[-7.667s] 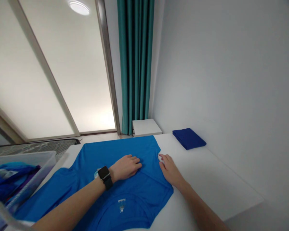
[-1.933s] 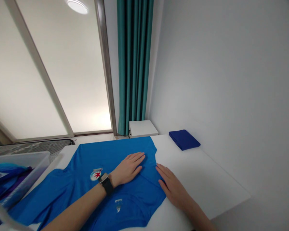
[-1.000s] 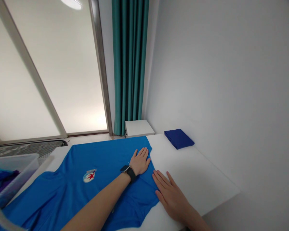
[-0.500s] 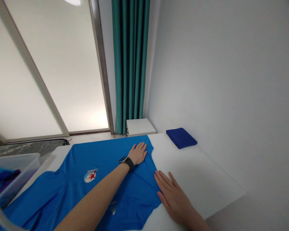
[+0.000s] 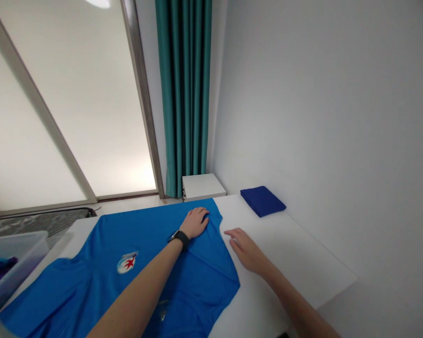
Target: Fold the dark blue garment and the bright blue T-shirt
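A blue shirt [image 5: 148,234] with a red and white emblem [image 5: 127,263] lies spread over the white table [image 5: 268,244]. My left hand [image 5: 194,222], with a black watch on its wrist, rests on the shirt near its far right part, fingers slightly bent and holding nothing. Just right of the shirt's edge, my right hand [image 5: 245,249] is over the white surface, thumb and fingers apart with nothing between them. A folded dark blue cloth [image 5: 262,201] lies farther back, beside the wall.
At the lower left stands a clear plastic bin [image 5: 24,263] holding blue and purple cloth. Behind the table are a small white cabinet [image 5: 203,186] and a green curtain [image 5: 186,94]. A plain wall [image 5: 320,117] bounds the right side.
My right hand has moved away from me along the shirt's right edge, its fingers now bent. My left hand's fingers have curled a little. The shirt's near right edge looks smoother and shifted outward.
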`<state>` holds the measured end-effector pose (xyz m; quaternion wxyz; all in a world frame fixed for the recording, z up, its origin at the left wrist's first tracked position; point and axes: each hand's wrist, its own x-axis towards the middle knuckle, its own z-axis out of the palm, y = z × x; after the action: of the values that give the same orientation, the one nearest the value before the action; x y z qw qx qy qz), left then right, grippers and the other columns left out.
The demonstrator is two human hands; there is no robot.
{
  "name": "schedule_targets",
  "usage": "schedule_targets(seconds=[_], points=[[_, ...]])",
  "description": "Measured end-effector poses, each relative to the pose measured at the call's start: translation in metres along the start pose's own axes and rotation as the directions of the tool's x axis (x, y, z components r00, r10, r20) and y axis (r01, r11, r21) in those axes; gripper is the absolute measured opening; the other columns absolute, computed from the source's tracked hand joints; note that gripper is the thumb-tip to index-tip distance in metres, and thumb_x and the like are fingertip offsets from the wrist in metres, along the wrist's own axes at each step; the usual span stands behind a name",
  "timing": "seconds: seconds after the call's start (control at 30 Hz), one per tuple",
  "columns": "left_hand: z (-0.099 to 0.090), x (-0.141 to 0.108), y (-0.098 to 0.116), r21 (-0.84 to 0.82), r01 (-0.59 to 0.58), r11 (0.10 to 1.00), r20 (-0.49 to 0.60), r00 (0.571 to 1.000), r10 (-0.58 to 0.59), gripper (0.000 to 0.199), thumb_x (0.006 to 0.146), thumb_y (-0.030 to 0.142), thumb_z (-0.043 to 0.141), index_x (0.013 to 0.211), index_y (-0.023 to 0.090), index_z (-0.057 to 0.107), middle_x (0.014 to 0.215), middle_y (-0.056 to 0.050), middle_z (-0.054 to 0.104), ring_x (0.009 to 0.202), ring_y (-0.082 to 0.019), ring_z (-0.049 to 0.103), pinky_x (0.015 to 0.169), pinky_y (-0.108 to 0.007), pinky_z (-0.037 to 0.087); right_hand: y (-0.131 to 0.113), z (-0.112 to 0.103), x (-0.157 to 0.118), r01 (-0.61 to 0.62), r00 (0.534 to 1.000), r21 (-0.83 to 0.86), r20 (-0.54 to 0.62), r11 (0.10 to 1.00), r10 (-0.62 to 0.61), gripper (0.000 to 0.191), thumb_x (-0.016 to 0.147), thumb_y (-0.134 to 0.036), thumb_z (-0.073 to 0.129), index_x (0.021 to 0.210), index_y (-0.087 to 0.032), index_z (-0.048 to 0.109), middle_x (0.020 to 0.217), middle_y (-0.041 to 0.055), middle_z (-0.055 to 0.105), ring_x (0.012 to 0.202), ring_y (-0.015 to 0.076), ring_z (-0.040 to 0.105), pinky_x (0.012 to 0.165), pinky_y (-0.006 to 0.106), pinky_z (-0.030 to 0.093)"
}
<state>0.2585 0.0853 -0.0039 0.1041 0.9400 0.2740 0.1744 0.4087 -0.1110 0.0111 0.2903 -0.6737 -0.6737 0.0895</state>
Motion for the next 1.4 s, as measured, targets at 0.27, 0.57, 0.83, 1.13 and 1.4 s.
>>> schedule_targets(seconds=[0.27,0.57,0.83,1.13,1.4], points=[[0.001,0.001,-0.001,0.012,-0.003,1.0,0.002,1.0,0.003,0.034,0.091,0.033,0.049,0.122,0.023,0.057,0.129,-0.007,0.057,0.122,-0.026,0.048,0.104,-0.042,0.037,0.016,0.013,0.087,-0.215,0.972,-0.251,0.035,0.944,0.231,0.028,0.097,-0.015,0.037,0.116,-0.02,0.057,0.112,0.0059,0.061,0.106,0.0155,0.057,0.089,0.025,0.04],[0.0,-0.001,0.002,0.021,-0.007,1.0,0.008,1.0,0.007,0.033,0.093,0.032,0.045,0.123,0.024,0.055,0.129,-0.007,0.056,0.122,-0.025,0.047,0.104,-0.042,0.036,0.011,0.021,0.095,-0.271,0.95,-0.372,0.048,0.888,0.31,0.026,0.097,-0.044,0.043,0.105,-0.024,0.057,0.11,0.0054,0.058,0.089,0.0201,0.062,0.072,0.03,0.041],[0.001,-0.002,0.003,0.035,-0.029,0.999,-0.001,1.0,0.029,0.033,0.094,0.034,0.046,0.125,0.023,0.054,0.129,-0.007,0.056,0.122,-0.025,0.047,0.104,-0.041,0.036,0.013,0.02,0.094,-0.236,0.957,-0.399,0.061,0.886,0.282,0.018,0.099,-0.037,0.043,0.103,-0.025,0.056,0.111,0.0026,0.059,0.089,0.0171,0.061,0.07,0.027,0.038],[0.004,0.002,-0.005,-0.113,-0.027,0.993,-0.047,0.999,0.022,0.023,0.096,0.031,0.045,0.11,0.022,0.061,0.118,-0.006,0.061,0.112,-0.023,0.053,0.099,-0.038,0.04,0.01,0.023,0.09,-0.254,0.96,-0.388,0.01,0.886,0.279,0.021,0.102,-0.032,0.036,0.104,-0.025,0.056,0.112,0.0015,0.063,0.093,0.017,0.061,0.069,0.026,0.037],[0.006,0.007,-0.011,-0.169,-0.009,0.986,-0.076,0.997,-0.004,0.008,0.091,0.024,0.052,0.088,0.02,0.058,0.099,-0.006,0.063,0.096,-0.021,0.057,0.088,-0.034,0.044,0.004,0.02,0.089,-0.302,0.952,-0.388,-0.081,0.871,0.294,0.02,0.099,-0.027,0.04,0.107,-0.023,0.058,0.11,0.0041,0.063,0.093,0.018,0.061,0.071,0.028,0.04]])
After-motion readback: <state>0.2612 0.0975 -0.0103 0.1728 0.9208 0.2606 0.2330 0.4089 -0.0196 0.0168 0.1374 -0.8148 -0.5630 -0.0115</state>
